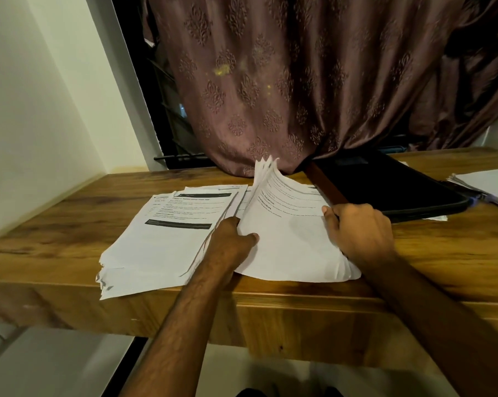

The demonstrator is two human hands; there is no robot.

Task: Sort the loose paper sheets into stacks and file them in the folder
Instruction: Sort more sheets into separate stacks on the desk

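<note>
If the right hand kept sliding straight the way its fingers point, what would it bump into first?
Probably the curled-up sheets that the right hand grips, then the curtain behind; depth is hard to judge.

Wooden desk [431, 253] bears paper stacks [167, 242] and black folder [399, 190].

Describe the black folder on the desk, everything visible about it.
The black folder lies flat at the back right of the wooden desk, behind the right hand, which does not touch it. It looks like a dark, matte case with a raised edging round its rim. The curtain drapes over its far end, and a white sheet pokes out beneath its near edge.
</note>
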